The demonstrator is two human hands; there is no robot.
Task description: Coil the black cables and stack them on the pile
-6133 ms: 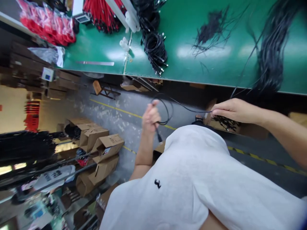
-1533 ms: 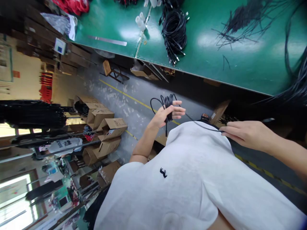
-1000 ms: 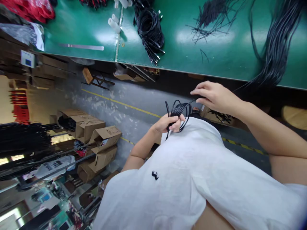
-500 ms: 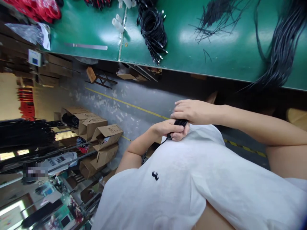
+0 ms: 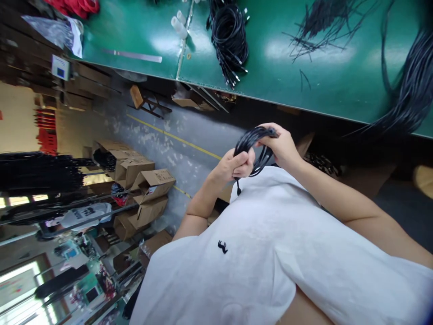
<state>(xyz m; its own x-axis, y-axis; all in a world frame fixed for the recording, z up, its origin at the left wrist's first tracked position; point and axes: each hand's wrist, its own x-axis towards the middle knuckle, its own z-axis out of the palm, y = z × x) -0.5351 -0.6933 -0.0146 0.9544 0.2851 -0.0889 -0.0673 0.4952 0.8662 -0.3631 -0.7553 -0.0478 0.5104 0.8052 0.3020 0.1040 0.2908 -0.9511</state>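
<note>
A coiled black cable (image 5: pixel 259 134) is held up in front of my white shirt, above the floor beside the table. My left hand (image 5: pixel 239 164) is wrapped round one side of the coil, its fingers closed. On the far side, my right hand (image 5: pixel 280 143) pinches the loops between thumb and fingers. A short black end of the cable hangs below my left hand. The loops between the two hands are spread into an open ring.
The green table (image 5: pixel 264 76) bears a coiled bundle of black cables (image 5: pixel 230 34), cut black strands (image 5: pixel 318 25), a long black cable hank (image 5: pixel 406 90), white cylinders (image 5: pixel 179 27) and a metal strip (image 5: pixel 135 55). Cardboard boxes (image 5: pixel 152 185) and a stool (image 5: pixel 137 96) stand on the floor.
My right hand has moved from lying over my left hand to the coil's far side, where it grips the loops. The coil, mostly covered before, now shows as a ring.
</note>
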